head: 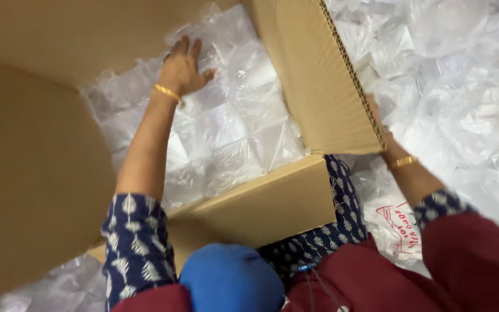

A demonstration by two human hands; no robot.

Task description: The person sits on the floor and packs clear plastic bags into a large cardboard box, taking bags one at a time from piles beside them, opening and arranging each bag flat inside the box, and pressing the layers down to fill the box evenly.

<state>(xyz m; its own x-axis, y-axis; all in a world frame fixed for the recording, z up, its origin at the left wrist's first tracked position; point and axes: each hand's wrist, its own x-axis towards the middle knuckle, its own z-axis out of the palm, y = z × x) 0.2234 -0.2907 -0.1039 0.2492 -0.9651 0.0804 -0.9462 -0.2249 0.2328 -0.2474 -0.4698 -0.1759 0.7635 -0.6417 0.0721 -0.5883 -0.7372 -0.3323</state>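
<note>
Clear plastic packets [226, 133] fill the brown cardboard box [295, 202]. Left hand [181, 69] lies flat on them, fingers spread. Right hand [376, 115] is behind the box flap [324, 75], prob. gripping it; fingers can't be seen. White bag w/ red print [397, 225] lies outside.

Loose clear plastic bags [463, 86] cover the floor in soft, even light.

Clear plastic packets [226, 127] lie flat in neat rows inside the open brown cardboard box [313, 75] (corrugated edge showing), apparently sealed and filling its bottom.
</note>
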